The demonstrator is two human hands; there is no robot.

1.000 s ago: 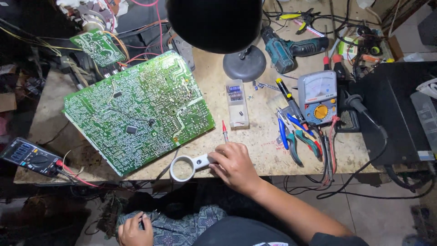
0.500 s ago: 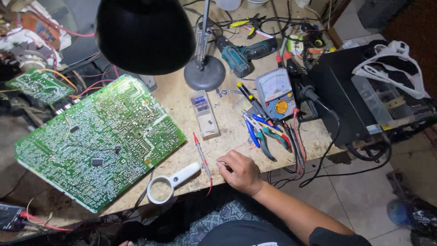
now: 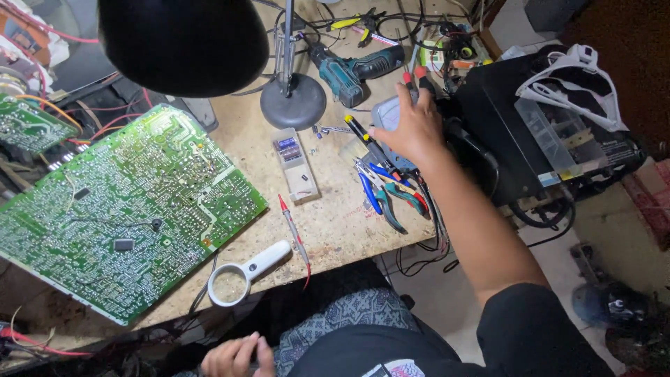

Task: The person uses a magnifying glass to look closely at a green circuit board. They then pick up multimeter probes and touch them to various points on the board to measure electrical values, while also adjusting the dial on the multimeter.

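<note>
Grey multimeter lies under the right hand, whose arm reaches forward across the bench edge, palm down. Its fingers are loosely spread and draped over the meter, touching its face; whether they grip it I cannot tell. Blue-handled pliers lie just below the wrist. 1 red probe rests well to the hand's left. Left hand sits curled at the lap, its hold unclear.

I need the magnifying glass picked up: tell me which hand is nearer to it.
Left. The left hand is just below the magnifying glass, off the table edge; the right hand rests on the multimeter, far across the bench.
</note>
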